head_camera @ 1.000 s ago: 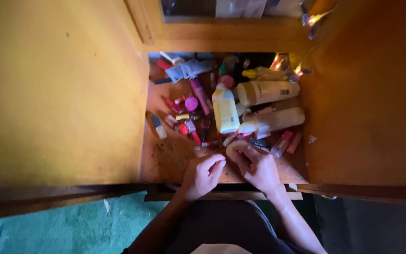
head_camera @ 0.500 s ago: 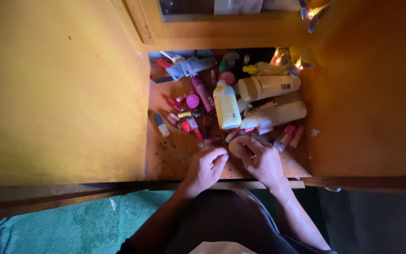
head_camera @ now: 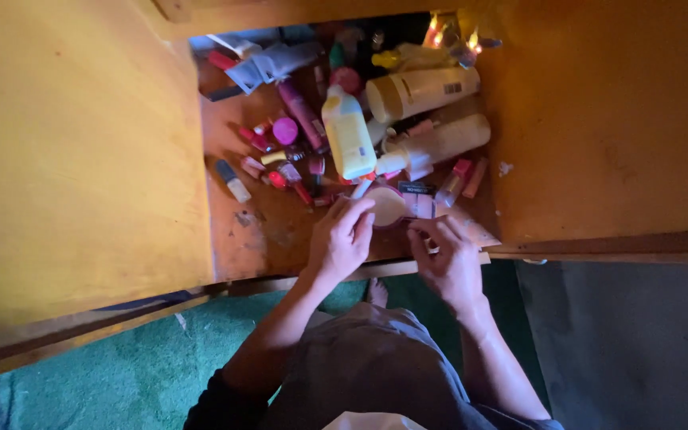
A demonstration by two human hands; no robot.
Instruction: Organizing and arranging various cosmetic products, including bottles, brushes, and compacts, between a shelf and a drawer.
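A small round cream-coloured jar (head_camera: 388,207) with a pinkish rim sits on the wooden shelf (head_camera: 272,231), near its front edge. My left hand (head_camera: 342,239) reaches over the edge, and its fingertips grip the jar's left side. My right hand (head_camera: 447,259) hovers just right of the jar with its fingers curled together. Whether it pinches something small is hidden. A small black box (head_camera: 416,189) lies just behind the jar.
A yellow bottle (head_camera: 348,135), two white bottles on their sides (head_camera: 424,91) (head_camera: 439,139), a pink tube (head_camera: 300,111), a pink cap (head_camera: 284,130) and several small lipsticks and polish bottles crowd the shelf. Orange panels (head_camera: 81,159) flank it. Fairy lights (head_camera: 447,36) glow behind. Green carpet (head_camera: 121,366) lies below.
The view has tilted down and left. The jar has passed from my right hand's grip to my left fingertips and sits further back; my right hand has come off it.
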